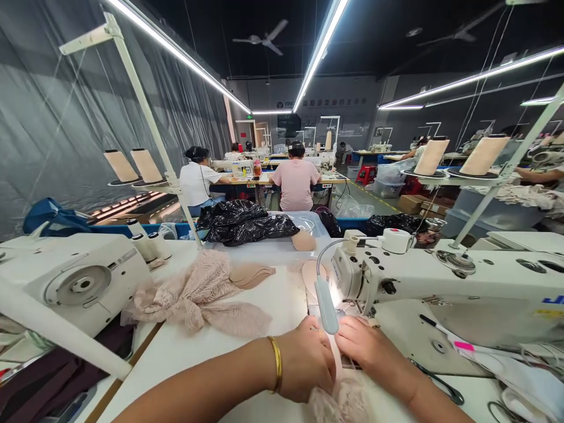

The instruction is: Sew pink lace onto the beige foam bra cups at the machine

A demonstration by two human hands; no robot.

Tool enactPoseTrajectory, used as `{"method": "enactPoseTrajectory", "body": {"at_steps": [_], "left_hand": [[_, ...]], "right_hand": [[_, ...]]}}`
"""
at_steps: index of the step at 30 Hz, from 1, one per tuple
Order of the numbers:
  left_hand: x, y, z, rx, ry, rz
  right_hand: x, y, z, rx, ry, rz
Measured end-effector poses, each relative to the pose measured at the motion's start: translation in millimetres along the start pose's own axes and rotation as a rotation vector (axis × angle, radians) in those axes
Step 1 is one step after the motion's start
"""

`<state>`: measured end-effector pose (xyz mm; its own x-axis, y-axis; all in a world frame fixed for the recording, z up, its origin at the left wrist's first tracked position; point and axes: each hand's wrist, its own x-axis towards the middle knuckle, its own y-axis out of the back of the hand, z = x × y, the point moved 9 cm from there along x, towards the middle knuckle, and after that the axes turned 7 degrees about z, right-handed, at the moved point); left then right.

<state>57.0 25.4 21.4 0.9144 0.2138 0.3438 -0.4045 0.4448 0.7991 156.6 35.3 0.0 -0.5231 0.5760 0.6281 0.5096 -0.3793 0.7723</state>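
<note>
My left hand (308,358), with a gold bangle on the wrist, is closed on pale pink lace fabric (343,402) in front of the sewing machine (352,273). My right hand (359,341) is on the other side of the strip, its bent fingers pinching the fabric close to the needle area. A grey gooseneck lamp (326,305) hangs over both hands and hides the needle and some fingertips. Beyond the lamp lies a beige cup-shaped piece (312,276). The fabric's lower end bunches below my left hand.
Left on the table are a lace heap (194,291) and stacked beige pads (251,275). Scissors (436,379) and a pen (434,326) lie at right. Behind stands a clear plastic bin (319,226) with black bags (249,226). Two people (296,179) sit ahead.
</note>
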Motion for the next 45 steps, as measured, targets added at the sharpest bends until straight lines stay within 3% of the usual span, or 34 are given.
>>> {"method": "enactPoseTrajectory", "body": {"at_steps": [5,10,16,22,29,39,45], "left_hand": [[1,-0.1,-25,-0.096,0.072,0.026],[-13,-21.4,-37,-0.109,0.202,0.106],[-18,-33.2,-50,-0.171,0.257,0.330],[-18,-41.0,-56,-0.258,0.322,0.416],[-15,-40.7,-52,-0.290,0.362,0.430],[-16,-46.6,-56,-0.338,0.411,0.376],[-9,-26.8,-52,-0.249,0.323,0.331]], "right_hand": [[-14,-1,6,0.076,-0.035,-0.049],[-14,7,6,0.207,-0.119,-0.132],[-21,1,26,0.130,-0.212,-0.105],[-33,-6,40,0.085,-0.308,-0.114],[-41,-12,46,0.042,-0.312,-0.113],[-39,-4,44,0.054,-0.321,-0.111],[-37,-3,38,0.095,-0.253,-0.161]]}}
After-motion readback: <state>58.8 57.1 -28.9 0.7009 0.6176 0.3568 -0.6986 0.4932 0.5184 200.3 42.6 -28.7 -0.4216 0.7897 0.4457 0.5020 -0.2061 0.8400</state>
